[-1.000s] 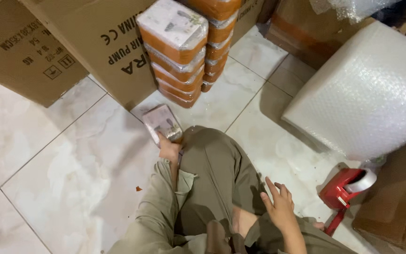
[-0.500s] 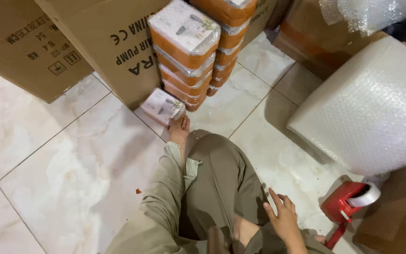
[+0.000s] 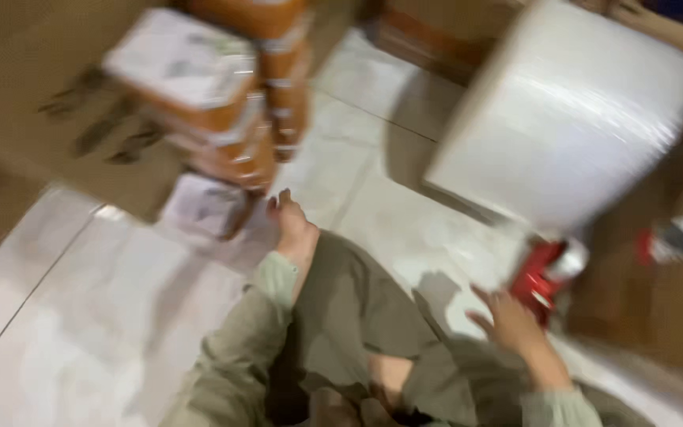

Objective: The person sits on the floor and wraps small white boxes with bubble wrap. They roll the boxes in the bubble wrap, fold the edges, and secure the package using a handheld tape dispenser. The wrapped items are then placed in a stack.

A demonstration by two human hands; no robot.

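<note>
Tape dispenser (image 3: 543, 273) now lies just beside the open, empty right hand (image 3: 507, 320), which has drifted nearer; left hand out of view.

one head-worn view – looking steeply down, close over the lap, at the tiled floor (image 3: 104, 316).

One tape dispenser (image 3: 543, 273), one bubble-wrap roll (image 3: 571, 119), two hands (image 3: 290, 221)
</note>
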